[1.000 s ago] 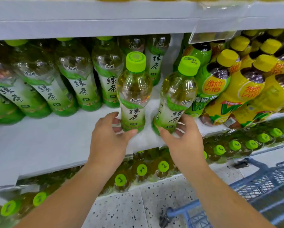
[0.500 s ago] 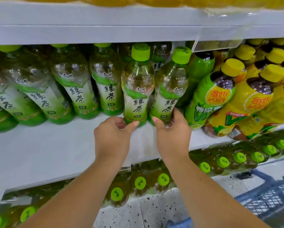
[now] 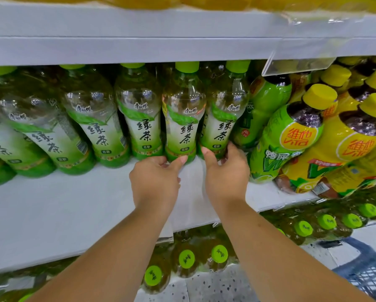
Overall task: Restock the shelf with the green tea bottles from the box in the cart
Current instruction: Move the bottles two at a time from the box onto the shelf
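**Both hands on bottles**

Your left hand (image 3: 155, 182) is gripping the base of one green tea bottle (image 3: 181, 127), your right hand (image 3: 226, 174) is gripping the neighbouring bottle (image 3: 223, 125); both are standing on the white shelf (image 3: 73, 203).

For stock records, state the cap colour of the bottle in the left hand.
The bottle has a lime green cap; head view.

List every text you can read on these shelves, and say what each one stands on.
"绿茶": labels of the green tea bottles.
"康师傅": same labels, above it.
"低糖": same labels, small tag below.
"維他": red ovals on the yellow bottle and the green-wrapped bottle.
"鸭屎香": green-wrapped bottle, under its oval.
Prints on the green caps below: too small to read.
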Available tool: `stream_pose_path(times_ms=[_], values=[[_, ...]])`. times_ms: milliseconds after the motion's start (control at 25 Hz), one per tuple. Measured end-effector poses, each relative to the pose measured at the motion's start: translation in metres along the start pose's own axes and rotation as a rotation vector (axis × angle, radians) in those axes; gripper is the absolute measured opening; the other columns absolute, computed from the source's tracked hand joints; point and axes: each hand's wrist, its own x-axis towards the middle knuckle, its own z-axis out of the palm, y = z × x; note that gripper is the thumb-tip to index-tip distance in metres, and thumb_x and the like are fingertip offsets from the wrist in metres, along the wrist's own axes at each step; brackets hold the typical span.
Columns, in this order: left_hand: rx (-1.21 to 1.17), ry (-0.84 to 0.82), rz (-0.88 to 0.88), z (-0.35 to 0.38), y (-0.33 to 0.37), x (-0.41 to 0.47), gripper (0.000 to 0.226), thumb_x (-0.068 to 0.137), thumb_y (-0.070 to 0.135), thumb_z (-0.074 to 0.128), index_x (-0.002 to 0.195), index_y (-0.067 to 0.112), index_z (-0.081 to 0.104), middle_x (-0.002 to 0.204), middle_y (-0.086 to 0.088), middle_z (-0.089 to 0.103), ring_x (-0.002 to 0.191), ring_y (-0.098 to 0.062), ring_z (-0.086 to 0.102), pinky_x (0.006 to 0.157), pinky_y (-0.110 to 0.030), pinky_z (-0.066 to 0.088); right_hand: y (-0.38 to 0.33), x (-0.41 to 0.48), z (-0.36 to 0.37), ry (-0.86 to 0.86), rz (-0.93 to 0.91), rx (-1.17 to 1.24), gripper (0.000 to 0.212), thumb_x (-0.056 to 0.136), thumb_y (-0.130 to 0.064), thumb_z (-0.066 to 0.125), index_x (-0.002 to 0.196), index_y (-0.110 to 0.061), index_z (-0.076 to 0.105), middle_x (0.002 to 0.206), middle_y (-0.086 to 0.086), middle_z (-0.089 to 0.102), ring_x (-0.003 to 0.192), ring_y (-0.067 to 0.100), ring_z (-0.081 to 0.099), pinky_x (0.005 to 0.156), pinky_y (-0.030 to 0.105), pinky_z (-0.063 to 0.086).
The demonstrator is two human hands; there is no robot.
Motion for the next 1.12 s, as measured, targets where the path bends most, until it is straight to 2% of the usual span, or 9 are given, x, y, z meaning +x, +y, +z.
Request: stream_pose_path(times_ms=[40, 120, 200, 440, 560, 840, 1120], values=[[0.009, -0.005, -0.011, 0.001, 0.0, 0.001, 0.031, 0.076, 0.04, 0.085, 0.09, 0.015, 0.074, 0.071, 0.001, 0.073, 0.05, -0.016, 0.068, 0.063, -0.044, 0.063, 0.002, 0.001, 0.002, -0.002, -0.009, -0.014, 0.047, 0.09, -0.037, 0.07, 0.129, -0.011, 0.063, 0.119, 0.006, 0.063, 0.115, 0.023, 0.056, 0.1, 0.042, 0.047], [0.016, -0.016, -0.028, 0.002, 0.0, 0.004, 0.051, 0.078, 0.043, 0.082, 0.116, 0.01, 0.072, 0.074, 0.001, 0.074, 0.045, -0.013, 0.066, 0.061, -0.044, 0.063, 0.003, 0.001, 0.005, -0.001, -0.016, -0.027, 0.052, 0.092, -0.038, 0.067, 0.134, -0.009, 0.058, 0.125, 0.008, 0.061, 0.122, 0.023, 0.053, 0.103, 0.042, 0.044], [0.026, -0.019, -0.016, 0.004, 0.0, 0.005, 0.057, 0.079, 0.045, 0.081, 0.124, 0.01, 0.069, 0.072, 0.002, 0.074, 0.045, -0.012, 0.066, 0.062, -0.045, 0.063, 0.004, 0.002, 0.008, 0.006, -0.03, -0.031, 0.053, 0.093, -0.041, 0.065, 0.135, -0.01, 0.057, 0.127, 0.006, 0.061, 0.123, 0.023, 0.052, 0.103, 0.042, 0.044], [-0.001, 0.032, -0.042, 0.007, -0.003, 0.005, 0.055, 0.075, 0.048, 0.083, 0.115, 0.012, 0.073, 0.074, 0.004, 0.075, 0.048, -0.012, 0.069, 0.062, -0.044, 0.063, 0.008, 0.001, 0.014, 0.036, 0.028, -0.025, 0.069, 0.086, -0.061, 0.057, 0.14, -0.018, 0.053, 0.134, 0.001, 0.062, 0.127, 0.021, 0.055, 0.104, 0.043, 0.048], [0.008, 0.052, -0.031, 0.007, -0.003, 0.003, 0.052, 0.074, 0.051, 0.082, 0.111, 0.014, 0.075, 0.073, 0.006, 0.075, 0.048, -0.011, 0.069, 0.064, -0.043, 0.063, 0.009, 0.0, 0.015, 0.042, 0.04, -0.027, 0.065, 0.085, -0.056, 0.057, 0.139, -0.02, 0.055, 0.131, 0.001, 0.064, 0.124, 0.021, 0.056, 0.102, 0.044, 0.049], [0.003, 0.05, -0.065, 0.01, -0.004, 0.011, 0.057, 0.069, 0.059, 0.081, 0.108, 0.018, 0.077, 0.086, 0.003, 0.077, 0.044, -0.012, 0.068, 0.069, -0.041, 0.063, 0.007, 0.005, 0.015, 0.009, 0.002, -0.136, 0.063, 0.095, -0.051, 0.055, 0.149, -0.02, 0.045, 0.143, 0.001, 0.057, 0.133, 0.023, 0.048, 0.108, 0.043, 0.044], [-0.015, 0.054, -0.105, 0.011, -0.004, 0.012, 0.058, 0.065, 0.062, 0.082, 0.106, 0.02, 0.078, 0.081, 0.004, 0.077, 0.043, -0.011, 0.067, 0.07, -0.04, 0.063, 0.006, 0.005, 0.015, 0.0, 0.013, -0.176, 0.063, 0.094, -0.054, 0.053, 0.146, -0.021, 0.045, 0.14, 0.001, 0.059, 0.131, 0.024, 0.05, 0.106, 0.043, 0.045]])
